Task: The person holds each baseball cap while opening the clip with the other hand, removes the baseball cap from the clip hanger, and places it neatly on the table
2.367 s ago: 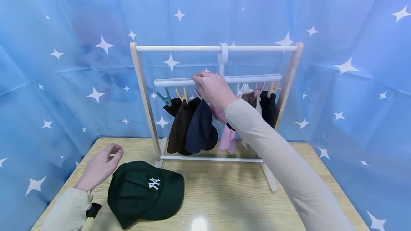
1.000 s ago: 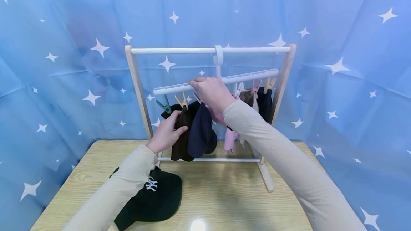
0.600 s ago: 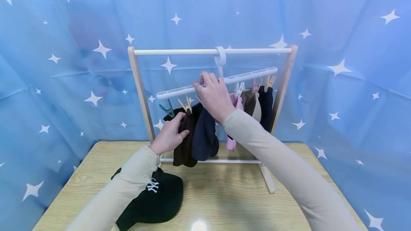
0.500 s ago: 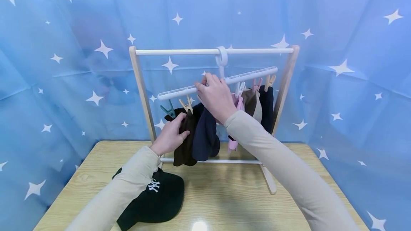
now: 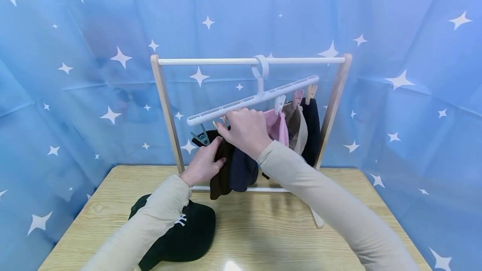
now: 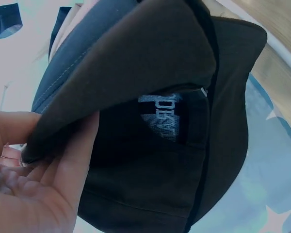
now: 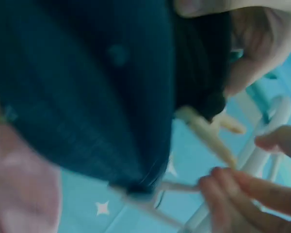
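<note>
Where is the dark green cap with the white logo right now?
In the head view, the dark green cap lies on the wooden table at front left, partly under the left sleeve, in front of the rack's left post.

Close up and blurred, a dark navy cap (image 7: 87, 92) fills the upper left of the right wrist view, with a darker, near-black cap (image 7: 203, 58) just beside it on the right. A beige clothespin (image 7: 208, 133) grips the lower edge of that darker cloth. The right hand (image 7: 254, 194) shows only as fingertips (image 7: 228, 187) at the lower right, touching the white hanger bar (image 7: 262, 160) (its grip is unclear). Other fingers (image 7: 252, 53) press the dark cap from the upper right. Pink fabric (image 7: 19, 194) blurs the lower left corner.
</note>
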